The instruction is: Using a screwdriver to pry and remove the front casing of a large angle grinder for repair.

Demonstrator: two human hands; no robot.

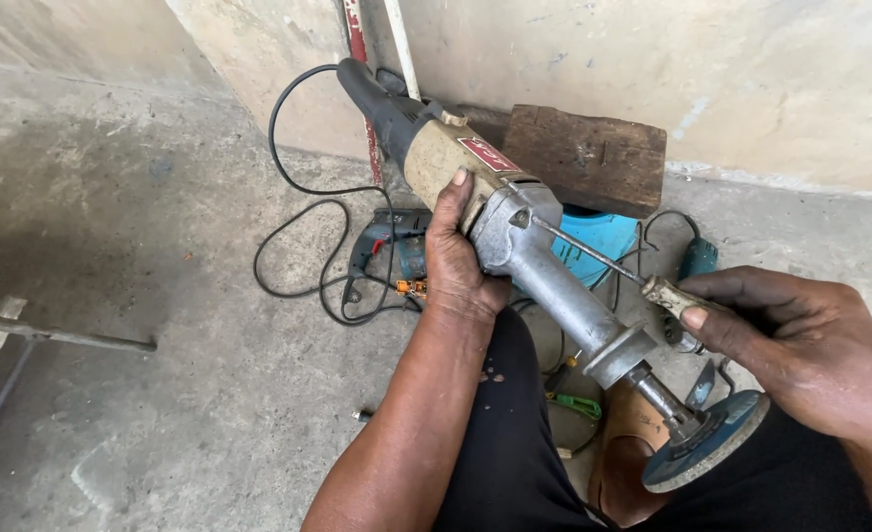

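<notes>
My left hand [459,258] grips the body of a long grinder [515,232] with a beige motor housing, a grey metal neck and a black rear handle. Its blue-grey disc [704,455] points down at the lower right, near my knee. My right hand [799,343] holds a screwdriver [618,268] by its pale handle. The thin shaft reaches up-left and its tip rests on the grey gear head, close to my left thumb. The grinder's black cord [303,187] loops across the concrete floor behind it.
A blue-green power drill [387,248] lies on the floor under the grinder. A dark wooden block [589,158] leans at the wall, with a blue object [603,236] below it. A metal bar [57,337] juts in at the left. A green item [579,404] lies by my leg.
</notes>
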